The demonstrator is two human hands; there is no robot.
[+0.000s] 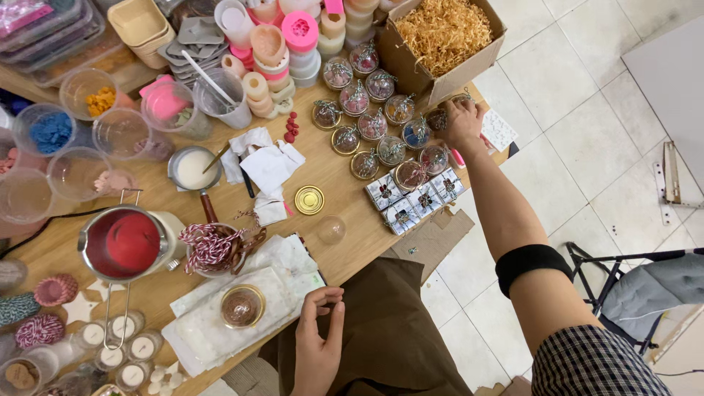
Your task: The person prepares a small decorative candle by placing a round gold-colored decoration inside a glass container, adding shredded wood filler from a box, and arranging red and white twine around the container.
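Note:
My right hand [462, 121] reaches far across the wooden table [330, 158] and closes on a small round candle tin [438, 117] with a clear lid and a twine bow, at the right end of a cluster of several such tins [374, 125]. My left hand [317, 348] rests near the table's front edge with thumb and fingers curled together; I see nothing in it. It sits just right of a small glass candle jar [243, 306] on white paper [242, 308].
A cardboard box of straw filler [442, 33] stands behind the tins. Small wrapped boxes [414, 198], a gold lid [309, 199], a clear dome lid [331, 229], a twine spool [213, 248], a red wax pitcher [128, 242], cups of coloured wax and stacked moulds crowd the table.

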